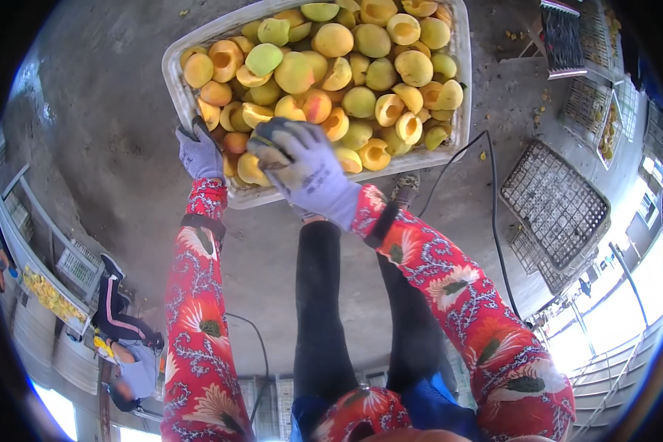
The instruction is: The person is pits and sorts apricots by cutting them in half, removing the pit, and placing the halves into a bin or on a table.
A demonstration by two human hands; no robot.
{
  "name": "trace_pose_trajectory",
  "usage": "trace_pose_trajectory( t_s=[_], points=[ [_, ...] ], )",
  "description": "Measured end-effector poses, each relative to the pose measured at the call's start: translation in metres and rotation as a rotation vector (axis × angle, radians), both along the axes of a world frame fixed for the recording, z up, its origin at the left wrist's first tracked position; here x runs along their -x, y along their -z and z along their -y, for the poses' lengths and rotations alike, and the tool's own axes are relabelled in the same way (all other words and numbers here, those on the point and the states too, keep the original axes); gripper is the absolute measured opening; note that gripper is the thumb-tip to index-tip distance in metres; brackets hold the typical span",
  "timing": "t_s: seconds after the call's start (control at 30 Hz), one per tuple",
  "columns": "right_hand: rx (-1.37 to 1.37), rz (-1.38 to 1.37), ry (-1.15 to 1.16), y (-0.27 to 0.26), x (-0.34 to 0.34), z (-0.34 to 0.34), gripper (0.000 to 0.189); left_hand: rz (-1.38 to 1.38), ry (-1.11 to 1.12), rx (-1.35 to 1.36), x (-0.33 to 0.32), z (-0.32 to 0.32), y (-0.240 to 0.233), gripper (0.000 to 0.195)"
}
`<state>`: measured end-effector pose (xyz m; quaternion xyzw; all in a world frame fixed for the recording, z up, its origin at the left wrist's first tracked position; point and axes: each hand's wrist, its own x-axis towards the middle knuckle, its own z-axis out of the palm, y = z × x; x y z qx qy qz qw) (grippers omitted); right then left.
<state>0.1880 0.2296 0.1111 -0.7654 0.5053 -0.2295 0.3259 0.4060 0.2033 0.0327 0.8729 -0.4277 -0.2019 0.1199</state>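
A white plastic crate (467, 105) full of halved, pitted yellow peaches (359, 102) is in front of me. Some halves show their hollows; others lie skin side up, yellow to green. My left hand (201, 152), in a pale lilac knit glove with dark coating, grips the crate's near left rim. My right hand (303, 160), gloved the same way, hovers blurred over the fruit near the front edge. Its fingers are bent, and their undersides are hidden, so whether a peach is in them cannot be made out.
Stacked plastic crates (555, 204) stand on the concrete floor (115, 110) at right. A black cable (494, 188) passes close to the peach crate's right side. At left, a person (129, 342) is beside a table with more fruit (52, 293). My shoe (406, 185) is beside the crate.
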Motion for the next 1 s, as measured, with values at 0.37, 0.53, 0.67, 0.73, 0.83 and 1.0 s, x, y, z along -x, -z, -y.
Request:
trace_pose_trajectory(
  t_s=[0.37,0.53,0.67,0.73,0.83,1.0],
  points=[
    [0.151,-0.499,0.237,0.046,0.139,0.001,0.051,0.291,0.977,0.151,0.128,0.052,-0.061,0.050],
    [0.036,-0.266,0.389,0.007,0.179,0.009,0.049,0.277,0.982,0.179,0.128,0.050,-0.027,0.053],
    [-0.048,-0.501,0.417,0.030,0.242,0.016,0.052,0.247,0.935,0.197,0.141,0.069,-0.031,0.050],
    [-0.127,-0.326,0.442,0.020,0.246,0.016,0.053,0.218,0.971,0.173,0.130,0.069,-0.031,0.050],
    [-0.116,-0.244,0.428,-0.001,0.241,-0.003,0.053,0.169,1.066,0.147,0.107,0.081,-0.033,0.043],
    [-0.103,-0.593,0.218,0.024,0.225,-0.036,0.052,0.372,0.906,0.154,0.101,0.086,-0.003,0.038]
  ],
)
